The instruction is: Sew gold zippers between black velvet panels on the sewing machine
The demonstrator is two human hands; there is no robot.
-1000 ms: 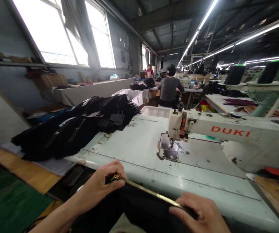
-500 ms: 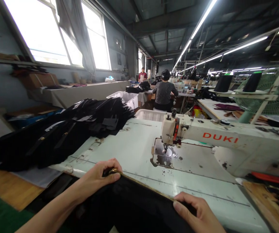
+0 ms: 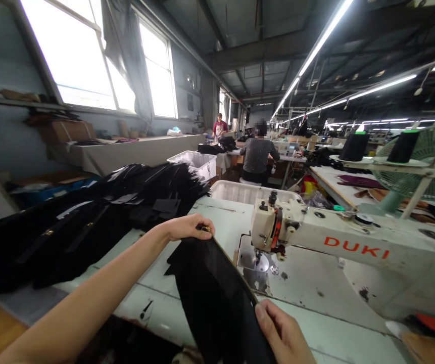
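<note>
Cloth, lower centre of frame: my left hand grips its top corner; my right hand, the zip's lower end. Best straight, evenly taut.

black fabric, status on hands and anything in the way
Left hand gripping far end of zipper; right hand, nearer along it. Black fabric held between them. Sewing machine close on right.

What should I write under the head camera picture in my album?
Left hand and right hand hold a black fabric piece along its zipper beside a DUKI sewing machine.
</note>
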